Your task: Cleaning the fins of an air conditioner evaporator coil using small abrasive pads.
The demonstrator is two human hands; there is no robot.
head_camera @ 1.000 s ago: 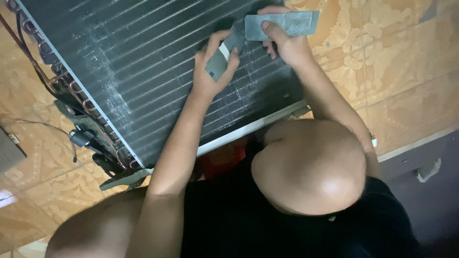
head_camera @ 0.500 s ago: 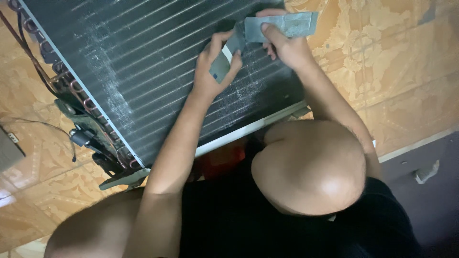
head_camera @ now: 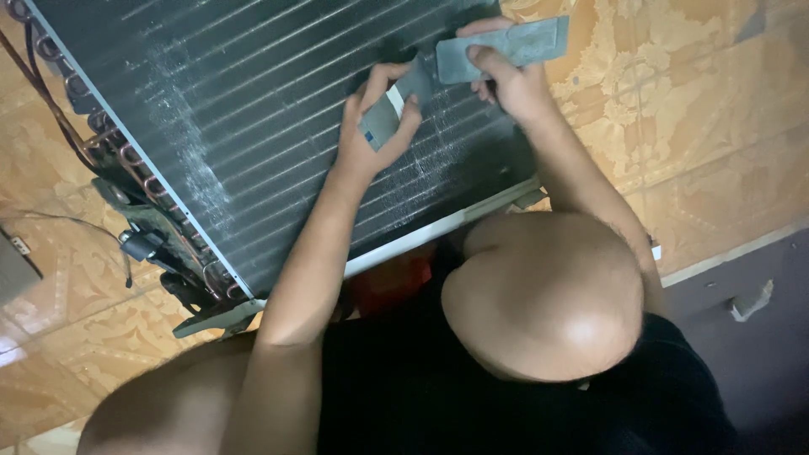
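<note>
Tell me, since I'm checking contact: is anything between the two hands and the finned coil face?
Yes. The left hand presses a small grey card against the coil, and the right hand holds a larger grey flat piece over the coil's edge.

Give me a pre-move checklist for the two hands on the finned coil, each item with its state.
1. Left hand grips small grey card: ok.
2. Right hand holds grey flat tool: ok.
3. Both hands over coil: ok.
4. Tool edge in contact with the fins: cannot tell.
5. Copper tube bends at the coil's end away from both hands: ok.
6. Fins straight under the hands: cannot tell; pale scuffs show there.
</note>
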